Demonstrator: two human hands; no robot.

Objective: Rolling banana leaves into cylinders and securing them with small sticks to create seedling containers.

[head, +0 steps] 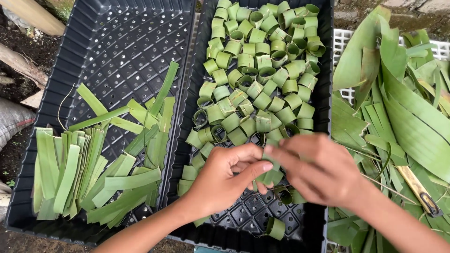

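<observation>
Bare soil and wood edge the left; a black perforated tray (117, 42) holds cut leaf strips (70, 173). Next tray (323, 93) holds leaf rings (258, 70). Above it, left hand (225, 178) and right hand (318, 171) pinch one folded leaf strip (271, 174). Whole leaves (403, 103) and a knife (422, 192) lie rightmost.

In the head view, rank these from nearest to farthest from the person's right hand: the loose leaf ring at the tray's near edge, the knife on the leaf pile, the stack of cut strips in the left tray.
From the right hand:
1. Loose leaf ring, just below-left, near tray edge.
2. Knife, to the right on the leaf pile.
3. Stack of cut strips, far left, in the other tray.
</observation>
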